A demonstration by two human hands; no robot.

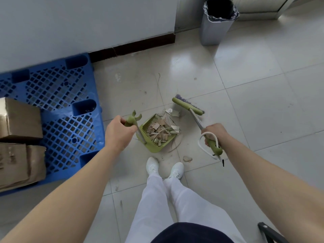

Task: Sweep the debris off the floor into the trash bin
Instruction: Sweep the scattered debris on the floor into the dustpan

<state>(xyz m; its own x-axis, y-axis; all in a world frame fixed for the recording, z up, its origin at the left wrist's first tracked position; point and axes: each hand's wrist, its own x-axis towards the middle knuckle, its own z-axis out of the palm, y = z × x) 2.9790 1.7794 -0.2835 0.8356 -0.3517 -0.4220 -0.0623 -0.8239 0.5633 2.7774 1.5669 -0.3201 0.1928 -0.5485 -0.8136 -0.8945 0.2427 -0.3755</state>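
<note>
The left hand (121, 130) is curled round the upright handle of the dustpan (157, 146), the right hand (214, 134) round the broom (187, 106) handle. One scrap (187, 158) lies loose on the floor (245, 120) just this side of the dustpan, which is heaped with cardboard bits (158, 130), some overhanging its far lip, so a tilted lift could spill them. Well beyond the dustpan stands the lined trash bin (216, 27), its contents hidden.

Looking down now: left hand (121, 131) and right hand (215, 133) bare, forearms (70, 190) bare too. Loose white trousers (156, 207), plain, running to white lace-up trainers (152, 166). A dark navy top (191, 233) just edges in at the bottom.
</note>
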